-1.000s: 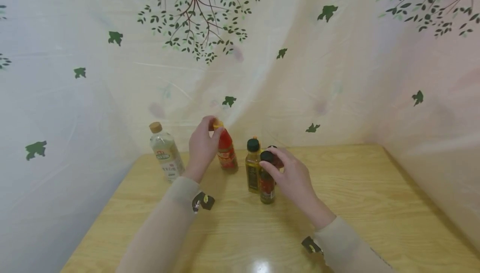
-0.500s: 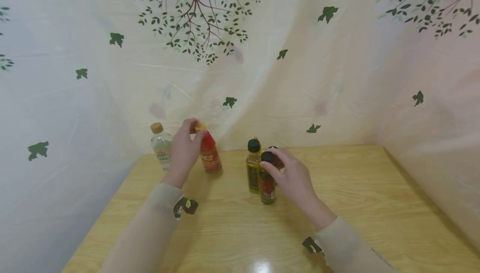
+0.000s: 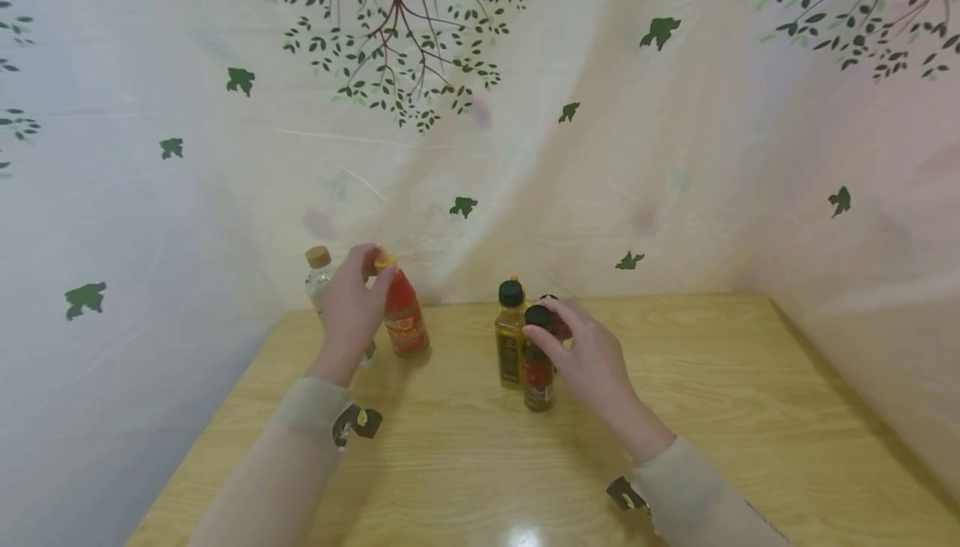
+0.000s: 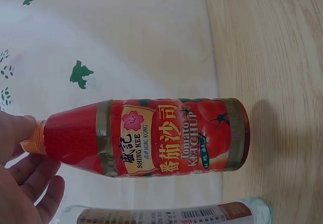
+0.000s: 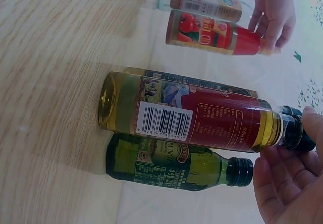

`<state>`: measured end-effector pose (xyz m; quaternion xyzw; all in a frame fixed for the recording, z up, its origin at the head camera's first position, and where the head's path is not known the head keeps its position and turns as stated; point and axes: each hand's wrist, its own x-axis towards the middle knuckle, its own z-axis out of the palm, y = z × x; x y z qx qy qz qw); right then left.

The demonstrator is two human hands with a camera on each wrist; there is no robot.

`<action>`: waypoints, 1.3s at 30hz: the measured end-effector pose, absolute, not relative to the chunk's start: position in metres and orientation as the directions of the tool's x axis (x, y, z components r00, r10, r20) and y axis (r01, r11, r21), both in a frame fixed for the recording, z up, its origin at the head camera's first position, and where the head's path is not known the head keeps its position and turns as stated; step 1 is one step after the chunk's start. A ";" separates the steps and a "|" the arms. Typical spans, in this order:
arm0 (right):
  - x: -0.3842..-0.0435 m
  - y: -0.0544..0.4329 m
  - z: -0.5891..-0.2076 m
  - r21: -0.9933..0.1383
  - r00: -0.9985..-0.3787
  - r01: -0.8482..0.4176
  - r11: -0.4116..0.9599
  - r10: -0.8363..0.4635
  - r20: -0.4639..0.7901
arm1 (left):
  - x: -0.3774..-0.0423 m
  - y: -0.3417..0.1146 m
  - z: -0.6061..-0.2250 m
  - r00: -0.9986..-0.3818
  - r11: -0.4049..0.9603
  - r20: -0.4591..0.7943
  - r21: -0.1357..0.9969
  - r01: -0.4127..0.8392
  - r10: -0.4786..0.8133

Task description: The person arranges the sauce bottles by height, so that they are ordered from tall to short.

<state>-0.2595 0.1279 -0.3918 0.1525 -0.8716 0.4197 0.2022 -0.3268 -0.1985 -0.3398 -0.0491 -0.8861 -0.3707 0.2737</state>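
My left hand [image 3: 348,305] pinches the orange cap of a red tomato ketchup bottle [image 4: 171,138] near the back left of the table. The bottle leans slightly; whether its base touches the wood I cannot tell. Just left of it, a clear glass bottle with a tan cap [image 3: 318,257] is partly hidden by that hand. My right hand [image 3: 588,355] holds the black cap of a slim oil bottle with a red label [image 5: 202,110] between thumb and fingers. Beside this stand a green olive oil bottle [image 5: 171,163] and a square dark-green-capped oil bottle [image 3: 510,347].
An orange tip [image 3: 514,279] shows behind the square bottle, its body mostly hidden. The wooden table [image 3: 465,464] meets a pale curtain [image 3: 525,188] printed with leaves along its back edge. Curtain also hangs at both sides.
My left hand has carried the ketchup bottle leftward, close to the clear bottle, and now covers more of that bottle. My right hand stays on its bottle cap, nearly unmoved.
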 end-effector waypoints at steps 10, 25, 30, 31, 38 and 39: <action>-0.260 0.128 -0.393 -0.666 -0.869 -0.440 0.602 -0.098 0.485 | -0.325 -0.207 -0.344 -0.833 0.762 0.531 0.601 0.242 -0.154; -0.260 0.129 -0.394 -0.666 -0.866 -0.447 0.598 -0.100 0.491 | -0.321 -0.211 -0.352 -0.824 0.819 0.540 0.544 0.184 -0.174; -0.260 0.129 -0.394 -0.666 -0.867 -0.444 0.600 -0.100 0.488 | -0.322 -0.210 -0.356 -0.821 0.819 0.541 0.546 0.175 -0.185; -0.260 0.129 -0.394 -0.665 -0.867 -0.444 0.601 -0.101 0.487 | -0.322 -0.210 -0.357 -0.821 0.818 0.539 0.549 0.175 -0.187; -0.260 0.128 -0.394 -0.653 -0.865 -0.443 0.614 -0.103 0.490 | -0.323 -0.210 -0.362 -0.823 0.814 0.534 0.556 0.168 -0.195; -0.260 0.128 -0.394 -0.652 -0.865 -0.443 0.615 -0.104 0.490 | -0.323 -0.210 -0.362 -0.823 0.815 0.533 0.556 0.166 -0.196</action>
